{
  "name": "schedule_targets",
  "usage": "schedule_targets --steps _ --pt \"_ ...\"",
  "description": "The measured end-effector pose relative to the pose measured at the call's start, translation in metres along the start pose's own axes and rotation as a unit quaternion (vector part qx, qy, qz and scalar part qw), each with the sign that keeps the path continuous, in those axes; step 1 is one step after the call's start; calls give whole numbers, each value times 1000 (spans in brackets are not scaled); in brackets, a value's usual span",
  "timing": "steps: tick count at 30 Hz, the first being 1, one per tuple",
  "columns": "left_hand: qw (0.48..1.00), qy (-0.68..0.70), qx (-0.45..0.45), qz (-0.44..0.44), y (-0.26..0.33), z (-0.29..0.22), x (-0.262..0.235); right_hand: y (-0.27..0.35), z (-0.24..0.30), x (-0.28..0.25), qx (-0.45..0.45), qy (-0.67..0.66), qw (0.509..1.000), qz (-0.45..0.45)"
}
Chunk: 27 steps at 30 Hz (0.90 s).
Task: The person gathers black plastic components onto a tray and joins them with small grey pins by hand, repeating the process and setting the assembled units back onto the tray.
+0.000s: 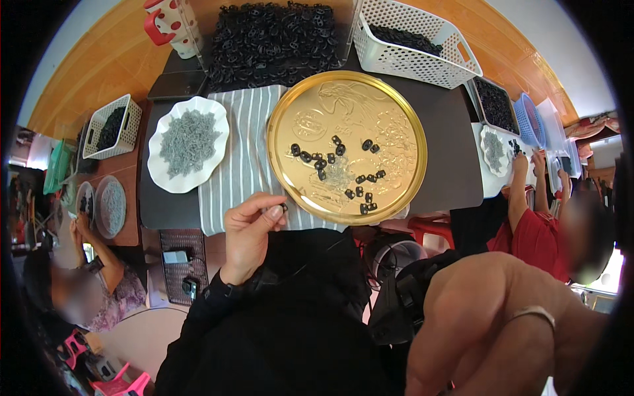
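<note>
My left hand [248,231] is just off the near left rim of a round gold tray [310,99]. Its thumb and forefinger pinch a small black plastic part [284,207]. On the embossed tray lie several loose small black parts [321,165], with a little pile of thin clear-grey pieces [338,174] among them. My right hand [489,323], with a ring on one finger, looms large and close at the lower right. Its fingers are bent, and their tips are hidden, so what they grip cannot be made out.
Left of the tray, a white scalloped dish [156,158] holds grey pieces, beside a striped cloth [228,152]. Behind stand a clear bin of black parts [274,43], a white basket [396,63] and a dotted jug [178,33]. People work at left [105,270] and right [538,237].
</note>
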<state>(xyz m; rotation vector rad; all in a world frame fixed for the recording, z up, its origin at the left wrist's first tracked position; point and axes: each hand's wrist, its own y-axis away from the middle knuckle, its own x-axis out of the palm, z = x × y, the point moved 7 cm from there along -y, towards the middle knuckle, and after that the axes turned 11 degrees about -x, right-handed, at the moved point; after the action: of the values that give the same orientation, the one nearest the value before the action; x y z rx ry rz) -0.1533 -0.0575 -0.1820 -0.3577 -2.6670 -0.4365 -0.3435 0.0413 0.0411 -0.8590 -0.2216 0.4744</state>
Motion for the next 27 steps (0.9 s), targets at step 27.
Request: schedule_targets --steps 27 --pt "998 -61 -21 -21 -4 5 21 73 102 -63 -85 -4 996 33"
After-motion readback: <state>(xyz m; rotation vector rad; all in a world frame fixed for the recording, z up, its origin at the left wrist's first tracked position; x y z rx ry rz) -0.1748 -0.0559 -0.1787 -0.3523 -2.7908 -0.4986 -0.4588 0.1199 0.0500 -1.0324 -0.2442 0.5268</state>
